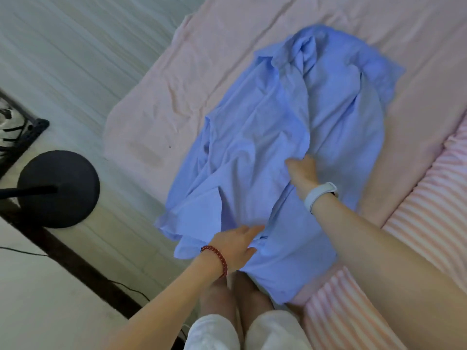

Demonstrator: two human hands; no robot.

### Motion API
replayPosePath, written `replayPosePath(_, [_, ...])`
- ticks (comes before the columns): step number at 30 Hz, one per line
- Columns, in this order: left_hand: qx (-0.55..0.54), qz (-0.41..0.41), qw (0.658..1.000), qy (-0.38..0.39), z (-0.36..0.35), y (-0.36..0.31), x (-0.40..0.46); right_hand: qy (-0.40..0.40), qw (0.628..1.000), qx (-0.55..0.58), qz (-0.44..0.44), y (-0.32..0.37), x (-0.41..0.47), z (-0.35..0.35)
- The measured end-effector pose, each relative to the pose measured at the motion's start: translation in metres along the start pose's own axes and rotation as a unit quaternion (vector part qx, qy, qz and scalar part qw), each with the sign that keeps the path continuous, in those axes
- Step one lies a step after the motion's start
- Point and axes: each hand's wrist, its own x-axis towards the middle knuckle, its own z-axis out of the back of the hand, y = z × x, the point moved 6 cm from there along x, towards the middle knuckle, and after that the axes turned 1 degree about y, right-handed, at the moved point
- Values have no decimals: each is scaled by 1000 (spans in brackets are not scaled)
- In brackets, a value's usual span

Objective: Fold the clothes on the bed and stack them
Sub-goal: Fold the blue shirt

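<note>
Both hands, left [236,245] and right [303,174], gripping rumpled blue shirt [265,137] on pink bed [177,79]; no legible writing

Left hand [236,246] fingertips are hiding under shirt [285,137] folds, right hand [303,173] fingers too, so grip is unclear. Fan base [58,189] pole is running off left edge. Striped blanket [417,223] is getting cut off at right and btm.

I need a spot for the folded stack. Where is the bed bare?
Bare pink sheet lies between the crumpled blue shirt and the bed's floor-side edge, and beyond the collar. It is crowded near the striped pink quilt, where the left hand and right hand hold the shirt.
</note>
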Motion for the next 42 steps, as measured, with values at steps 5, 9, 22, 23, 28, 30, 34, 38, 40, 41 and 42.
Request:
replayPosePath(5, [187, 26, 966, -176, 14, 10, -10, 49, 998, -17, -21, -41, -26, -15])
replayPosePath(9, [198, 61, 957, -204, 22, 38, -11, 44, 998, -35, -20, -64, -39, -8])
replayPosePath(22, [150, -57, 917, -365, 21, 53, -40, 197, 780, -441, 397, -81, -118, -48])
replayPosePath(23, [172, -86, 930, -312, 8, 53, -42, 244, 734, -489, 403, -92, -126, -60])
replayPosePath(28, [114, 117, 972, 171, -51, 98, -56, 397, 695, -510, 313, -136, -157, -66])
replayPosePath(30, [101, 119, 980, 120, -37, 93, -51, 340, 789, -419, 292, -133, -155, -46])
replayPosePath(34, [64, 69, 994, -48, 2, 51, -23, 71, 938, -235, 245, -111, -134, 26])
replayPosePath(38, [25, 2, 992, -125, 25, -1, 10, -148, 970, -140, 133, -114, -97, 100])
replayPosePath(40, [17, -33, 991, -126, 28, -25, 28, -175, 977, -102, 60, -125, -78, 122])
replayPosePath(41, [9, -46, 992, -120, 28, -35, 37, -168, 982, -71, 38, -130, -72, 126])
replayPosePath(42, [-4, -55, 992, -112, 27, -44, 45, -145, 989, -31, 16, -134, -66, 127])
